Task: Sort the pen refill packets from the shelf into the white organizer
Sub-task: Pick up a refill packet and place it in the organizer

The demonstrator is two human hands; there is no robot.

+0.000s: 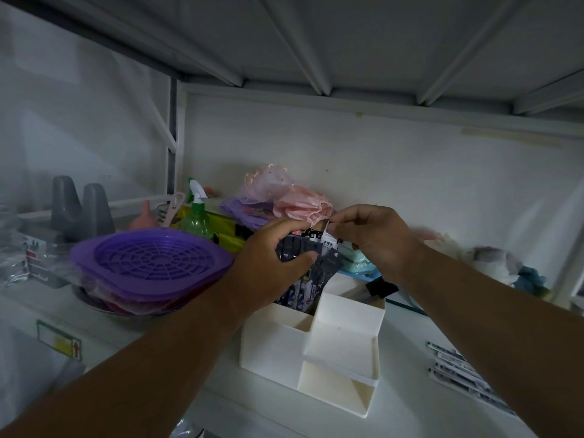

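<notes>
Both arms reach in over the white organizer (341,346); the left hand (268,263) clasps a bunch of refill packets (303,270) above its rear compartment, while the right hand (369,238) seemingly pinches one packet's top.

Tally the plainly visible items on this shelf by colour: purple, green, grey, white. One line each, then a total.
Purple: 1, the purple strainer basket
Green: 1, the green spray bottle
Grey: 2, the grey upright stands
White: 1, the white organizer
Total: 5
The dark pen refill packets, gripped by the left hand and pinched by the right hand, overlap too much to count.
</notes>
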